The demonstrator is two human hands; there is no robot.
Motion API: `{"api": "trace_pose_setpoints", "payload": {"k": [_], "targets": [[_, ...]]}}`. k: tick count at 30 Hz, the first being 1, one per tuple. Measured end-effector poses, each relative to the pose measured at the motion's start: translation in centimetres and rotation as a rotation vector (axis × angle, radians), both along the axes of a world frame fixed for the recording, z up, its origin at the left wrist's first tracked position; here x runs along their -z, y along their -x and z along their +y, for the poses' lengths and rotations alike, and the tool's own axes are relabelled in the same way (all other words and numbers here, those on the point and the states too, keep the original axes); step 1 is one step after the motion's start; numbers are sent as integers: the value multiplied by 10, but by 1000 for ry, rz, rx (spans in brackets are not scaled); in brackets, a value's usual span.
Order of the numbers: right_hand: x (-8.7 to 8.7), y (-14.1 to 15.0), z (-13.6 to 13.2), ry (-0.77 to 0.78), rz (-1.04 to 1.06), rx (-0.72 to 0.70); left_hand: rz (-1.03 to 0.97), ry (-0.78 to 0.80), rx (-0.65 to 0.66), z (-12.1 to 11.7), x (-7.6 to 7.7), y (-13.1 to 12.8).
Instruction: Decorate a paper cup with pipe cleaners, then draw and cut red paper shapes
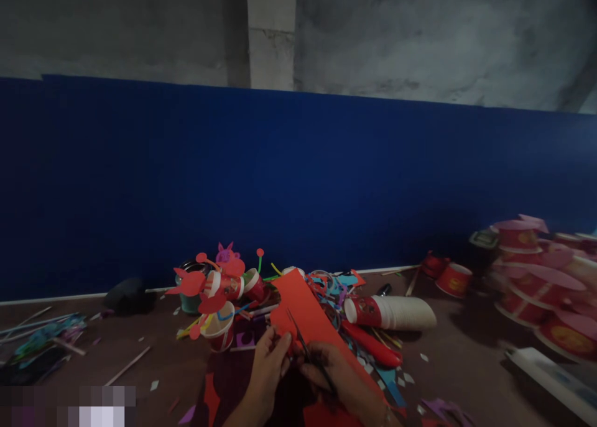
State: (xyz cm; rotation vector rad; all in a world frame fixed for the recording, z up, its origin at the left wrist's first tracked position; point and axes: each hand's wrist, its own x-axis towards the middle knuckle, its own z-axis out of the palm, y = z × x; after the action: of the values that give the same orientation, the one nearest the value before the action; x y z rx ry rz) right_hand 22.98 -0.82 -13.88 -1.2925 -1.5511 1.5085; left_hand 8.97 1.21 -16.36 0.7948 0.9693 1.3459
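My right hand [329, 371] is closed round the handles of dark scissors [302, 341], whose blades part and point up and to the left. Beside it, my left hand [268, 362] pinches red paper at the fingertips; how much of it the fingers cover I cannot tell. A long red paper strip [305, 299] slants behind both hands, from the pile down toward the lower right. Just left of my left hand stand paper cups [218, 330] decorated with red paper shapes [191, 284].
A stack of paper cups [401, 312] lies on its side to the right, near a red stapler-like object [375, 346]. Red cups with pink discs [536, 284] crowd the far right. A white power strip [555, 377] lies in front. A blue panel [298, 178] stands behind the table.
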Motion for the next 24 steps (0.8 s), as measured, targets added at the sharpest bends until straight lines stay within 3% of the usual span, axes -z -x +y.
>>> {"api": "trace_pose_setpoints", "payload": {"k": [10, 24], "targets": [[-8, 4, -2, 42, -50, 57, 20, -19, 8, 4, 4, 0], [-13, 1, -3, 42, -85, 36, 8, -10, 14, 0, -7, 3]]}}
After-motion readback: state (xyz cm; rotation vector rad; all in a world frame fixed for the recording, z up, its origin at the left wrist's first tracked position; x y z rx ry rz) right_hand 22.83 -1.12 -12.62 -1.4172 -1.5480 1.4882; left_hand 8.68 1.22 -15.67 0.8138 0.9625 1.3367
